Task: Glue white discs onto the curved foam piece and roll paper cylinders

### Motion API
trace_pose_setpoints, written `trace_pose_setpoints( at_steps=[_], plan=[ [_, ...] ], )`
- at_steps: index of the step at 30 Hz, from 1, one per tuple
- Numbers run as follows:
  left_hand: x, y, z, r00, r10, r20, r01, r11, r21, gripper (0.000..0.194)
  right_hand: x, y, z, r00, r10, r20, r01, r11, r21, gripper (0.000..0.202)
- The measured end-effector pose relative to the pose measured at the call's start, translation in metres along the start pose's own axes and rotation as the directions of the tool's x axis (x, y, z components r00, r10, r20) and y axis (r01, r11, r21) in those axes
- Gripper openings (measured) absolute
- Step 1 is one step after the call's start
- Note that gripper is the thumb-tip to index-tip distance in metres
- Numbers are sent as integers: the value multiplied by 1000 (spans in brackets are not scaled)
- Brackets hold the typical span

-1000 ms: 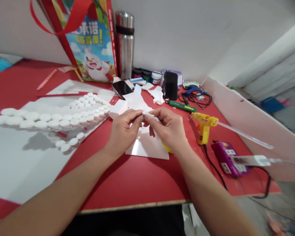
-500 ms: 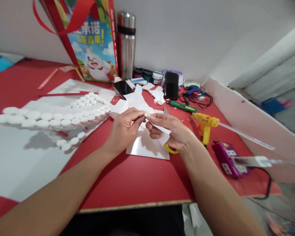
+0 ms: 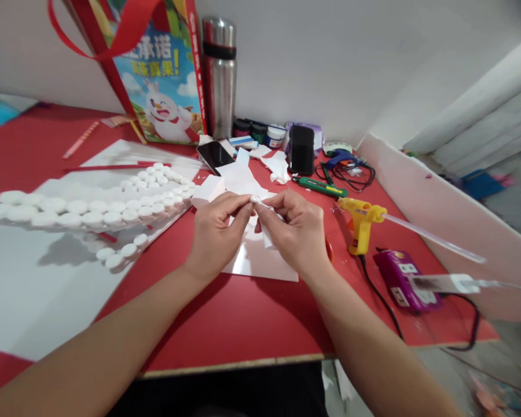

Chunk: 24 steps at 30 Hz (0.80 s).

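Note:
My left hand [image 3: 219, 234] is closed, its thumb and forefinger pinching a small white lump [image 3: 254, 200] at its left side. My right hand [image 3: 297, 226] meets it from the right, fingers closed on a piece of white paper [image 3: 268, 236] that hangs below the thumb and reaches up to the lump. Fingers hide much of both, so how paper and lump join cannot be made out. Beneath the hands lies a glossy white sheet [image 3: 260, 267]. To the left stands a curved structure of white discs [image 3: 89, 212] on a white board [image 3: 24, 289].
At right are a yellow glue gun [image 3: 361, 223] with a clear stick, its cable, and a purple box [image 3: 402, 284]. Behind lie a green cutter [image 3: 321, 186], two phones, one a black phone [image 3: 301, 150], and paper scraps. A steel flask [image 3: 220, 87] and carrier bag [image 3: 162, 87] stand at the back.
My right hand has turned over, its back now facing up, and its fingers have closed in on the lump. The paper has swung left and downward. My left hand keeps its pinch.

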<state>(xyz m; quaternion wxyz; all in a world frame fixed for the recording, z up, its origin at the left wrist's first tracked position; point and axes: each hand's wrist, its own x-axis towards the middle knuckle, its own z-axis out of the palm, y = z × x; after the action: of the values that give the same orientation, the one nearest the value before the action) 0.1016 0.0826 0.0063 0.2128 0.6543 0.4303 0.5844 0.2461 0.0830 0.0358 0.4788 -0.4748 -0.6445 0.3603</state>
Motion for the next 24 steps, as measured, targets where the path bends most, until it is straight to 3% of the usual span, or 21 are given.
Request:
trace_pose_setpoints(
  at_steps=[4,7,10,14,16,20,24],
  plan=[
    [-3,2,2,984,173,-44,-164,974,159,19,-2,-4,1,999,-34,-33,34,999,-3,18],
    [-5,4,3,977,209,-34,-201,967,156,22,-2,-5,-1,998,-42,-36,42,999,4,15],
    [-2,4,1,989,145,-15,-144,989,15,19,1,0,-8,999,-49,24,47,996,75,12],
    [6,1,-6,991,-74,110,98,969,-228,13,7,9,-16,990,-68,122,50,988,145,14],
    [10,-1,-8,978,-117,170,163,945,-285,13,9,13,-18,987,-66,144,45,989,144,15],
    [12,-3,-9,981,-59,187,111,953,-281,15,8,14,-17,986,-85,146,67,990,121,16],
    [9,-2,-6,989,-34,145,65,974,-215,16,3,10,-13,982,-164,94,171,982,-77,15]
  ],
)
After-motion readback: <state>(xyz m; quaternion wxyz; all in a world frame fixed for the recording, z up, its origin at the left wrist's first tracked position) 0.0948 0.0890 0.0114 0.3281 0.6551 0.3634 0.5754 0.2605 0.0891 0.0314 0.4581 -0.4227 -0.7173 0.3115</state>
